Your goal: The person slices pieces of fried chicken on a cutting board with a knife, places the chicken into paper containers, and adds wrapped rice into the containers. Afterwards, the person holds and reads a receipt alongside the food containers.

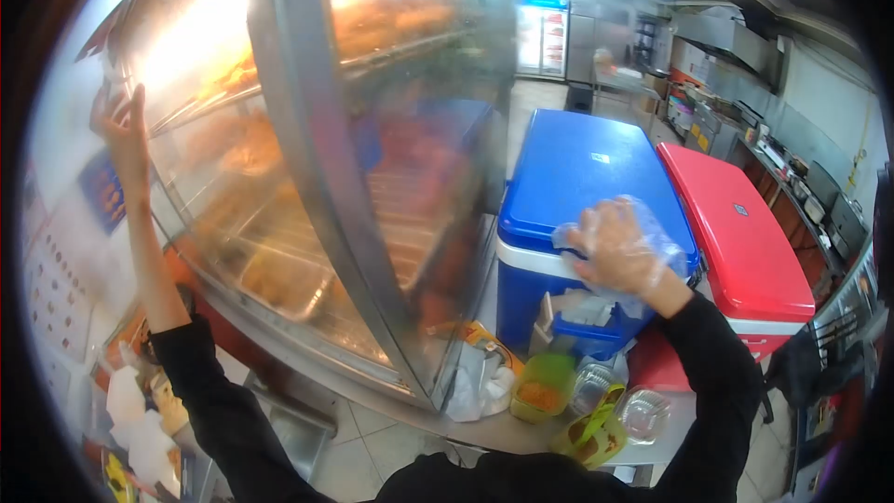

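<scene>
My left hand (123, 135) is raised at the far left, its bent fingers at the outer edge of a glass food warmer (321, 130). The fingers seem closed on that edge, though glare blurs the contact. Inside the warmer, golden fried food (256, 144) lies on racks and metal trays behind steamy glass. My right hand (615, 247) wears a loose clear plastic glove and hovers over the front of a blue cooler box (591, 163). Its fingers are loosely bent, thumb apart, with nothing visible in them.
A red cooler box (736, 233) stands beside the blue one. On the counter are a green tub of orange crumbs (540, 391), a yellow-green basket (596, 442), clear plastic containers (643, 414) and a white plastic bag (480, 382). Farther back stand a lit fridge (542, 37) and kitchen counters.
</scene>
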The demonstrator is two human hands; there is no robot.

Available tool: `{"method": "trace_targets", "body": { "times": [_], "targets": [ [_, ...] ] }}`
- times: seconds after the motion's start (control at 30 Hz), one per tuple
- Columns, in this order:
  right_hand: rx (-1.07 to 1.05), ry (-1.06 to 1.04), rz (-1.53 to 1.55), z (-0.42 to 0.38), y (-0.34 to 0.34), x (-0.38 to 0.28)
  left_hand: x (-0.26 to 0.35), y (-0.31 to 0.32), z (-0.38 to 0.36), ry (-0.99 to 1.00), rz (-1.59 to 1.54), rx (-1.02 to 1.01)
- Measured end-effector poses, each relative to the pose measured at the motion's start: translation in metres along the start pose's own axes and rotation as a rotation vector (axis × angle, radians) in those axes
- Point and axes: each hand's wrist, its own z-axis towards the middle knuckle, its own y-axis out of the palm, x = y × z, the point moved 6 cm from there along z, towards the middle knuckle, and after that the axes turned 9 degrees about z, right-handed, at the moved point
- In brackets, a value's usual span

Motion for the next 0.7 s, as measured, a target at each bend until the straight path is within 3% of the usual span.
{"method": "trace_targets", "body": {
  "times": [0.07, 0.13, 0.17, 0.2, 0.23, 0.3, 0.33, 0.37, 0.4, 0.43, 0.47, 0.5, 0.53, 0.6, 0.63, 0.7],
  "targets": [
    [-0.085, 0.102, -0.015, -0.028, -0.009, 0.021, 0.036, -0.007, -0.004, 0.049, -0.012, 0.066],
    [-0.126, 0.2, -0.051, -0.06, -0.023, 0.042, 0.079, -0.022, -0.009, 0.085, -0.228, 0.141],
    [-0.112, 0.239, 0.012, -0.071, -0.027, 0.051, 0.098, -0.034, -0.012, 0.186, 0.068, 0.188],
    [-0.063, 0.232, 0.075, -0.089, -0.015, 0.065, 0.121, -0.033, -0.022, 0.252, 0.078, 0.187],
    [-0.139, 0.311, 0.126, -0.094, -0.014, 0.072, 0.146, -0.023, -0.036, 0.29, 0.007, 0.128],
    [-0.072, 0.247, -0.003, -0.104, 0.005, 0.089, 0.166, 0.003, -0.054, 0.299, -0.153, 0.008],
    [-0.146, 0.296, -0.008, -0.1, 0.006, 0.089, 0.174, 0.013, -0.06, 0.23, -0.293, -0.111],
    [-0.262, 0.321, -0.028, -0.094, -0.004, 0.078, 0.176, 0.04, -0.066, 0.014, -0.557, -0.39],
    [-0.053, 0.147, -0.128, -0.103, 0.0, 0.082, 0.179, 0.055, -0.072, -0.038, -0.61, -0.343],
    [-0.371, 0.013, -0.281, -0.07, -0.05, 0.029, 0.198, 0.039, -0.074, 0.325, -0.399, 0.097],
    [-0.358, -0.045, -0.297, -0.06, -0.049, 0.026, 0.197, 0.043, -0.081, 0.352, -0.292, 0.252],
    [-0.306, -0.116, -0.299, -0.061, -0.046, 0.024, 0.197, 0.041, -0.083, 0.205, -0.46, 0.051],
    [-0.254, -0.176, -0.293, -0.066, -0.041, 0.024, 0.197, 0.054, -0.086, 0.27, -0.369, 0.198],
    [-0.161, -0.27, -0.275, -0.066, -0.042, 0.014, 0.211, 0.025, -0.087, 0.23, -0.201, -0.012],
    [-0.173, -0.267, -0.194, -0.062, -0.047, 0.007, 0.211, 0.027, -0.09, 0.224, -0.195, -0.008],
    [-0.135, -0.31, -0.223, -0.057, -0.053, 0.002, 0.212, 0.017, -0.093, 0.302, -0.278, 0.21]
  ]
}}
